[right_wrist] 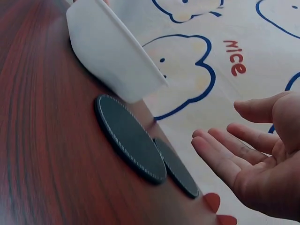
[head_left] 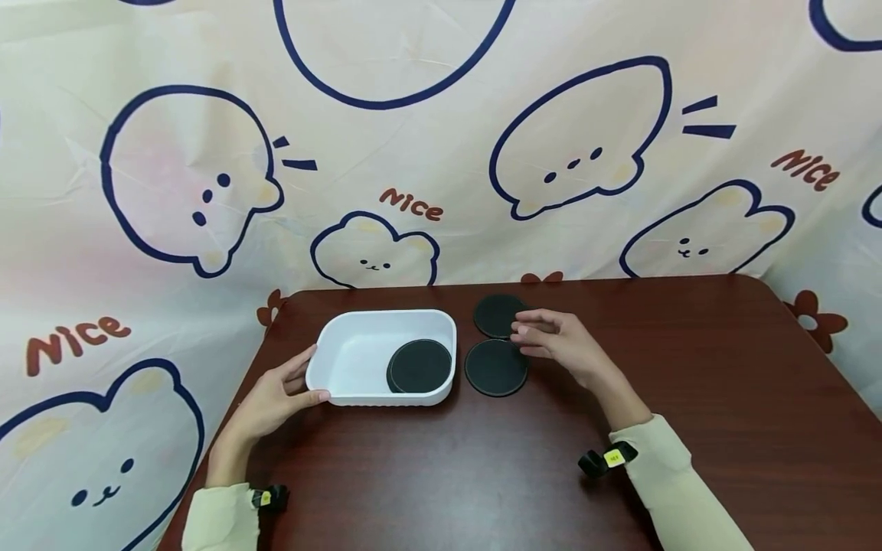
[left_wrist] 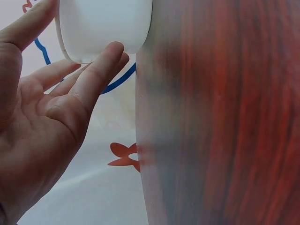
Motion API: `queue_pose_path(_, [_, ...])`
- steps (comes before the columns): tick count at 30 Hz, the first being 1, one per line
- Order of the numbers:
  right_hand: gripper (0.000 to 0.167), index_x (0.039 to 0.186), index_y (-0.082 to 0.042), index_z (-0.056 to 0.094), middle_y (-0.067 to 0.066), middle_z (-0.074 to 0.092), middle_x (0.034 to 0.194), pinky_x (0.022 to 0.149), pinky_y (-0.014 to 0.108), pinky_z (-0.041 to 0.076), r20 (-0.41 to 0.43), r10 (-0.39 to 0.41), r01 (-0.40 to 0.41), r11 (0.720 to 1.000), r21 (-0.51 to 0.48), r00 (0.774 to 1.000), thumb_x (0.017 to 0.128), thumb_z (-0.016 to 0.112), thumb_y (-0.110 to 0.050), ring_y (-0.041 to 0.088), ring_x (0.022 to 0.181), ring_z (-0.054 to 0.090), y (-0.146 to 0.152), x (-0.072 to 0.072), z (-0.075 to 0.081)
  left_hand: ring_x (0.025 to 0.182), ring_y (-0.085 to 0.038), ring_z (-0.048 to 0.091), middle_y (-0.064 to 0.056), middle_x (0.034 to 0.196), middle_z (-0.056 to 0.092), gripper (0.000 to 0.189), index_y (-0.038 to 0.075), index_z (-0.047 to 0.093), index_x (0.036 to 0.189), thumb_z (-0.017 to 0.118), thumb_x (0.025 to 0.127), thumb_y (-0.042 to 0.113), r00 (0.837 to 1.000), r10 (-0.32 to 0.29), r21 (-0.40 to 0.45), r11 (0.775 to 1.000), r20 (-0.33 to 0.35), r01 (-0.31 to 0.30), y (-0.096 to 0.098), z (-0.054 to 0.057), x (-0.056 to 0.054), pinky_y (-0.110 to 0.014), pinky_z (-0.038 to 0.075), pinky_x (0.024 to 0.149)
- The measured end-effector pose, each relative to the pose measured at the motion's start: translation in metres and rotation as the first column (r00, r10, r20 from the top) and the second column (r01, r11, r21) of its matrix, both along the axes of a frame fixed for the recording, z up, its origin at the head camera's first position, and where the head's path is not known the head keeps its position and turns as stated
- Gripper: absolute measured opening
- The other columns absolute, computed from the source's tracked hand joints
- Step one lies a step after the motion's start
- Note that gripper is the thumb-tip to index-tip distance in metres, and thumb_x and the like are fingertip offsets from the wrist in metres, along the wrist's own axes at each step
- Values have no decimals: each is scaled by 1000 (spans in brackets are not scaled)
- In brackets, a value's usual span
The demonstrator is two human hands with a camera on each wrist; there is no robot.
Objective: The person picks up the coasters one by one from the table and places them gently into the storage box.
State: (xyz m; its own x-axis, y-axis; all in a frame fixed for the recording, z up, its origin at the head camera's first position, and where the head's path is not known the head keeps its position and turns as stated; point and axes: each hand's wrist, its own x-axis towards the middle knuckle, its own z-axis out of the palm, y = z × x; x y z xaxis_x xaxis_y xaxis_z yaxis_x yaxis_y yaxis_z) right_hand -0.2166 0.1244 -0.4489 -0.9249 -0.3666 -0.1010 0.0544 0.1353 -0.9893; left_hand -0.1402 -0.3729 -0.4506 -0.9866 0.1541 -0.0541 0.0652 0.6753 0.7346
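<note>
A pale cloth printed with blue-outlined bears hung behind the dark reddish-brown wood-grained desk. There, a smooth white rounded-rectangular tub held a flat round black disc in its right end; the left hand gripped its left end between thumb and fingers. Just right lay a near black disc and a far black disc. The right hand, fingers loosely parted and holding nothing, partly blocked the head camera's view of their right edges.
</note>
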Motion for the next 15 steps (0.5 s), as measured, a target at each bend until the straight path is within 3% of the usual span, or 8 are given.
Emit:
queue_pose_path(5, [60,157,5,47,31,58,153,108,47,57,15,-1,1,1000,13,1000,109,66,-25,39,135,68,15,2,-4,137,-50,62,-28,165,45,94,8,31,170,85,95,28,1000,-2,6,1000,-1,2,0,-1,0,-51,60,102])
queue_pose_path(15, [61,159,4,44,31,53,158,104,38,61,56,-39,38,999,6,998,110,64,-26,27,130,72,46,7,-10,138,-50,61,-27,166,43,95,8,31,170,85,95,28,1000,2,-4,1000,-4,-2,-1,-1,0,-51,60,101])
